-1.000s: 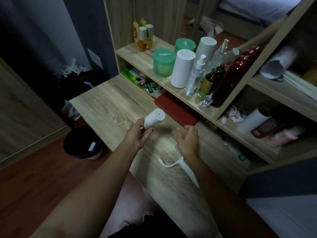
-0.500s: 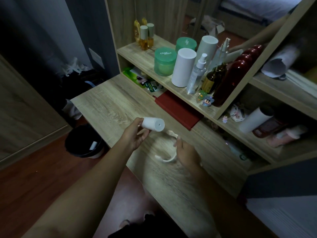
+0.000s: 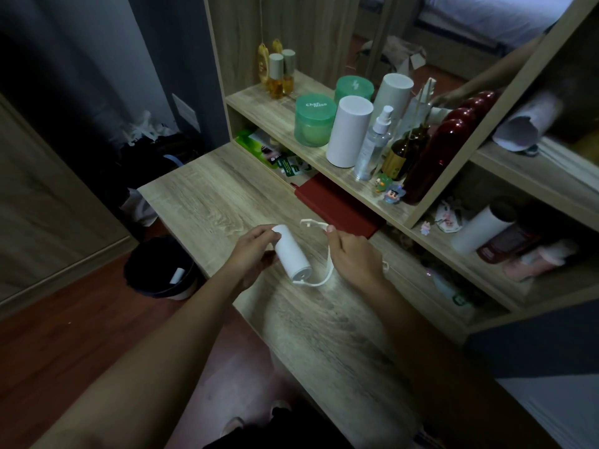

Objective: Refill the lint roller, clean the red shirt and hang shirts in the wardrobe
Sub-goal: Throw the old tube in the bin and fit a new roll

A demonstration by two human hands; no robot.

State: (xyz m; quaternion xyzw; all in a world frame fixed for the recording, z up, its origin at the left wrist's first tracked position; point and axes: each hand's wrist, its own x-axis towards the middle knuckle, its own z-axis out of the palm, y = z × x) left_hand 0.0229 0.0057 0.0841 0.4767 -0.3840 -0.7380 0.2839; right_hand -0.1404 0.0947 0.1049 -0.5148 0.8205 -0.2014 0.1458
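Observation:
My left hand (image 3: 251, 254) grips a white refill roll (image 3: 293, 254) above the wooden desk (image 3: 207, 196), its open end tilted down toward me. My right hand (image 3: 355, 254) holds the white lint roller frame (image 3: 319, 251), thumb near its top bar. The frame's lower curved end meets the bottom end of the roll. No red shirt is in view.
A red flat case (image 3: 337, 205) lies at the desk's back edge under a shelf (image 3: 278, 111) with green jars, a white cylinder (image 3: 348, 131), bottles and small figures. Another white roll (image 3: 478, 230) lies in the lower right compartment. A black bin (image 3: 160, 270) stands on the floor left.
My right hand picked the frame up off the desk and raised it. My left hand turned the roll from pointing up to pointing down, bringing it against the frame.

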